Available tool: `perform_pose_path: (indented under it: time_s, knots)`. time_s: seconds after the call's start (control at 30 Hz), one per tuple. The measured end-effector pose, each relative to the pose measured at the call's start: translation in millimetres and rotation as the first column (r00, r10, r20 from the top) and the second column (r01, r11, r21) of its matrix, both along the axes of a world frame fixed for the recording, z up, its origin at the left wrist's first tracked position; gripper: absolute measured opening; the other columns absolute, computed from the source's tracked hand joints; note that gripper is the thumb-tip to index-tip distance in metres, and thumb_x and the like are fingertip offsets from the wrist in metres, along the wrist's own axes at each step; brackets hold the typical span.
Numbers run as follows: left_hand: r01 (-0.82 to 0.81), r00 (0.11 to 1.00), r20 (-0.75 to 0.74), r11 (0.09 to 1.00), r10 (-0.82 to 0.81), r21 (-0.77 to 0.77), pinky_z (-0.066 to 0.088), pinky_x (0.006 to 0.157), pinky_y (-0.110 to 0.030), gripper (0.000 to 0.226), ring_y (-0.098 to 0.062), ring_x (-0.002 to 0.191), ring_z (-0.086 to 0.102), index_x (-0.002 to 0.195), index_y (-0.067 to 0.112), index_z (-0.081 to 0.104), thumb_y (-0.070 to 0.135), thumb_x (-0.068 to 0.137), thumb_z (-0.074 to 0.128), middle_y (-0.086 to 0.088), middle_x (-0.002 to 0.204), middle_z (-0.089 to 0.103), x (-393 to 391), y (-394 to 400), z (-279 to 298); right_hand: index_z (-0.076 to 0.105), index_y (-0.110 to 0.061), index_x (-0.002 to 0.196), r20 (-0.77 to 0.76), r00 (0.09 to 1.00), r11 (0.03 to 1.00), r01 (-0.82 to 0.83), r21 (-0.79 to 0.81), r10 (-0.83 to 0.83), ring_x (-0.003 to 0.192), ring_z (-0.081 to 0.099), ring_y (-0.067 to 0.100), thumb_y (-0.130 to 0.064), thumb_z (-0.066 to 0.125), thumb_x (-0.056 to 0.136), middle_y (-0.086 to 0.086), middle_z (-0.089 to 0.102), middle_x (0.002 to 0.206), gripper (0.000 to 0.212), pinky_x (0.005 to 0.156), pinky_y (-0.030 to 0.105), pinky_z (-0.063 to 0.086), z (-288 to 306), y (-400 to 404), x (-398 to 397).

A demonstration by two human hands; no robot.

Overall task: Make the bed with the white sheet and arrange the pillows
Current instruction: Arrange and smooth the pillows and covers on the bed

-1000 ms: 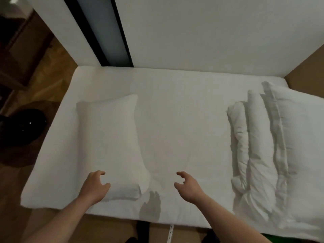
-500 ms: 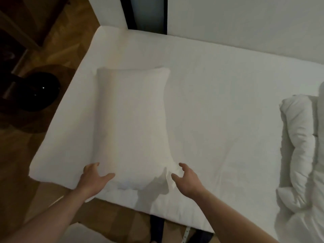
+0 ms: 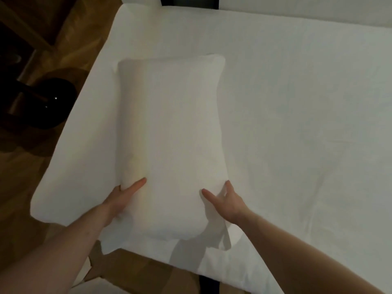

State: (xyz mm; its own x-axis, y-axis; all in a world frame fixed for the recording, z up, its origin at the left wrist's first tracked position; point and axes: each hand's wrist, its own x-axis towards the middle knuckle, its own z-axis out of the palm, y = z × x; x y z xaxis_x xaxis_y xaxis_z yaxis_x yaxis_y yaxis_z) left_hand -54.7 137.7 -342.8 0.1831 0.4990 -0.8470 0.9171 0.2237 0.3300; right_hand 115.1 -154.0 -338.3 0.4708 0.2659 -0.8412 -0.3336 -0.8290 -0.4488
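Observation:
A white pillow (image 3: 171, 132) lies lengthwise on the left part of the bed, its near end at the front edge. The white sheet (image 3: 297, 107) covers the mattress with a few soft creases. My left hand (image 3: 122, 198) grips the pillow's near left side, thumb on top and fingers tucked under. My right hand (image 3: 224, 200) holds the near right side, thumb on top, fingers round the edge. The pillow's near end looks slightly lifted.
Wooden floor (image 3: 19, 177) runs along the bed's left side, with a round black object (image 3: 53, 102) on it. A white wall (image 3: 297, 9) backs the bed. Something white (image 3: 95, 287) lies on the floor at the bottom left.
Both hands went from hovering open near the pillow's end to gripping its two near sides. My view has moved left and closer, so the folded duvet on the right is out of frame.

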Motion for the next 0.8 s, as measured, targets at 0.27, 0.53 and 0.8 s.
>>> perform_pose_path:
  time_s: [0.27, 0.53, 0.8]
  knots:
    - [-0.154, 0.978, 0.148, 0.988, 0.15, 0.013, 0.049, 0.104, -0.046, 0.113, -0.028, 0.114, 0.064, 0.147, 0.015, 0.047, 0.064, 0.054, 0.089, -0.007, 0.133, 0.064, 31, -9, 24, 0.033, -0.019, 0.154, -0.205, 0.917, 0.928, 0.363, 0.08, -0.341, 0.126, 0.059, 0.022, -0.092, 0.07, 0.057, -0.003, 0.058, 0.142, 0.127, 0.109, 0.039, 0.046, 0, 29, 15]
    - [-0.122, 0.948, 0.316, 0.966, 0.044, 0.23, 0.047, 0.089, -0.034, 0.071, -0.024, 0.1, 0.061, 0.136, 0.002, 0.056, 0.019, 0.075, 0.088, -0.007, 0.117, 0.064, 60, -45, 120, 0.069, -0.02, 0.103, -0.12, 0.855, 0.81, 0.517, 0.276, -0.505, 0.079, 0.074, 0.012, -0.016, 0.081, 0.081, -0.005, 0.076, 0.092, 0.025, 0.056, 0.022, 0.055, 102, 13, 36]
    - [0.032, 0.905, 0.412, 0.982, -0.108, 0.187, 0.047, 0.082, -0.024, 0.041, -0.015, 0.097, 0.067, 0.108, 0.021, 0.068, 0.024, 0.073, 0.089, 0.013, 0.098, 0.068, 54, -140, 289, 0.072, -0.01, 0.096, 0.046, 0.847, 0.836, 0.511, 0.199, -0.529, 0.075, 0.076, 0.023, -0.01, 0.079, 0.082, 0.007, 0.078, 0.085, 0.017, 0.061, 0.033, 0.061, 289, -96, 10]
